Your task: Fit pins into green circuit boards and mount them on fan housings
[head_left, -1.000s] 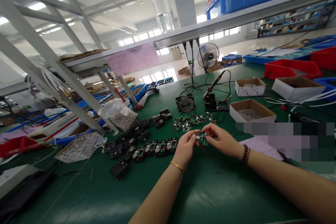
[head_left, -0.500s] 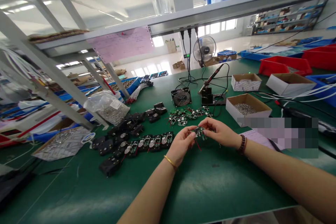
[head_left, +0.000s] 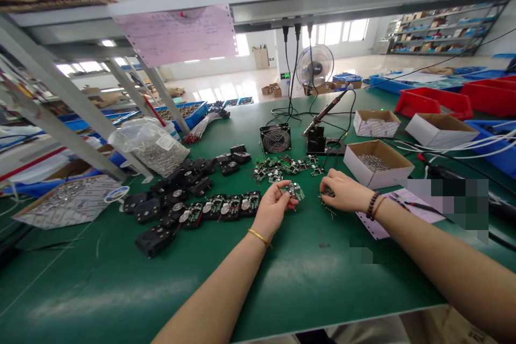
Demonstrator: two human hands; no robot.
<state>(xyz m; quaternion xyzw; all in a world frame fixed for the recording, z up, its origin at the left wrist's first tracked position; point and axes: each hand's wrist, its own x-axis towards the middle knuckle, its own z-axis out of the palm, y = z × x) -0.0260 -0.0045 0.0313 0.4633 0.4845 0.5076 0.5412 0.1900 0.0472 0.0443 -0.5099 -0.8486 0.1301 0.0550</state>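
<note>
My left hand pinches a small green circuit board over the middle of the bench, a bit of red wire below it. To its right, my right hand reaches down with bent fingers onto a little pile of thin metal pieces. Its fingertips are pressed together there, and what they grip is too small to make out. Behind the hands lies a heap of loose circuit boards. A row of black housings with boards and round silver parts stands left of my left hand.
A soldering iron rests in its stand beside a small black fan. A white box of metal pieces is at the right, near pliers on pink paper. More black housings and a bag of metal parts lie left.
My right hand has left the circuit board and moved right to the pile of metal pieces. My left hand keeps the board. The camera view has shifted slightly.
</note>
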